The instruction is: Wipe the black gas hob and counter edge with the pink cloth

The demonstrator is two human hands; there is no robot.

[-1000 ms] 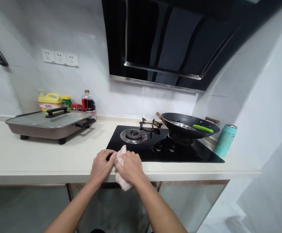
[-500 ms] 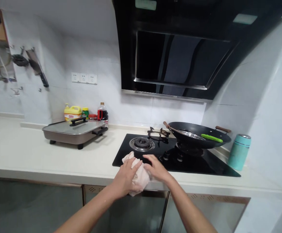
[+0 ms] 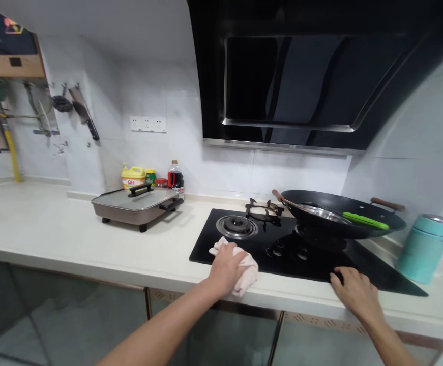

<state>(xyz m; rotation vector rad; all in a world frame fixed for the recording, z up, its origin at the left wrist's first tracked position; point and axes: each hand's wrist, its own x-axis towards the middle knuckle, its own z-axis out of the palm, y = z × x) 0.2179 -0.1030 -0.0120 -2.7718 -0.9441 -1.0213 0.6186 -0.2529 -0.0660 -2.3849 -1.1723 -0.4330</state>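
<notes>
My left hand point(image 3: 226, 269) is closed on a pale pink cloth point(image 3: 247, 272), pressing it on the front left part of the black gas hob point(image 3: 282, 267). The cloth bunches under my fingers, and one end hangs toward the counter's front edge. Well to the right, my right hand point(image 3: 354, 291) lies palm down at the hob's front edge, thumb apart and fingers slightly bent, with nothing in it. Behind the cloth is the left burner point(image 3: 237, 226), its pan support point(image 3: 264, 211) set off behind it. Two knobs point(image 3: 278, 247) lie between my hands.
A black wok point(image 3: 343, 231) with a green-handled utensil point(image 3: 365, 220) sits on the right burner. Beside it stands a turquoise flask point(image 3: 424, 251). On the left counter is a lidded electric pan point(image 3: 137, 206), with bottles point(image 3: 175, 179) behind. A range hood point(image 3: 290, 91) overhangs the hob.
My right hand has left the cloth and moved right to the hob's front edge. My left hand stays on the cloth. The view has shifted left.
</notes>
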